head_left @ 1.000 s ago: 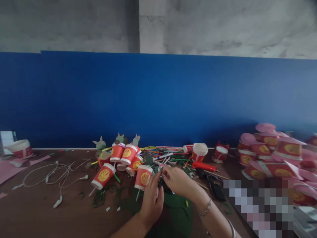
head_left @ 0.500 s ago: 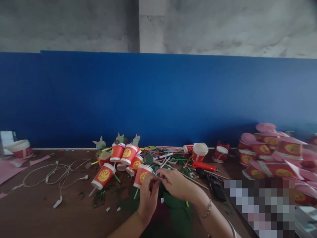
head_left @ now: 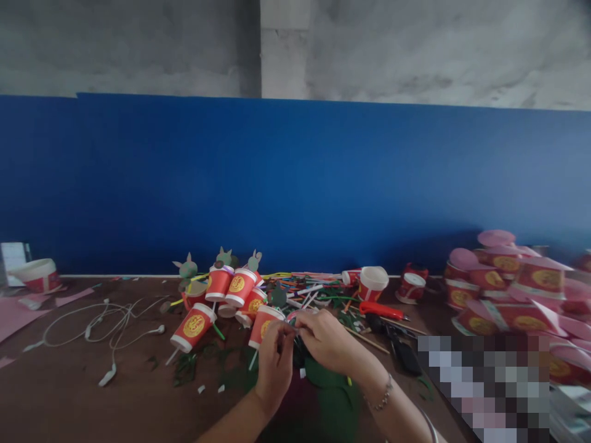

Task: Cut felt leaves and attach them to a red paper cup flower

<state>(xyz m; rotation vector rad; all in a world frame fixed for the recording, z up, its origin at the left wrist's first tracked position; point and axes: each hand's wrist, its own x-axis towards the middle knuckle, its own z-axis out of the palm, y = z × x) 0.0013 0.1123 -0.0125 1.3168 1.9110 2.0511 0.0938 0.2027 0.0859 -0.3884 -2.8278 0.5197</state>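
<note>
My left hand (head_left: pixel 276 363) and my right hand (head_left: pixel 327 338) meet over the middle of the table, both with fingers pinched together. Whatever sits between the fingertips is too small and covered to make out. Just behind the left fingers a red paper cup (head_left: pixel 264 325) with a yellow emblem leans on a white stick. More such cups lie heaped to the left, among them a tilted red cup (head_left: pixel 194 327); grey paper animal heads (head_left: pixel 188 267) rise behind them. Dark green paper (head_left: pixel 330 387) lies beneath my hands.
White earphones (head_left: pixel 108 374) with a tangled cord lie on the left. A red-handled tool (head_left: pixel 381 310) and a black object (head_left: pixel 406 357) lie to the right. Colourful strips (head_left: pixel 305 284) line the back. Red cups with pink paper (head_left: pixel 503 314) pile up far right; a blue partition (head_left: pixel 295 184) stands behind.
Both hands stay close together, shifting only slightly; the right fingers have curled in nearer to the left fingertips. The cups and other things on the table have not moved.
</note>
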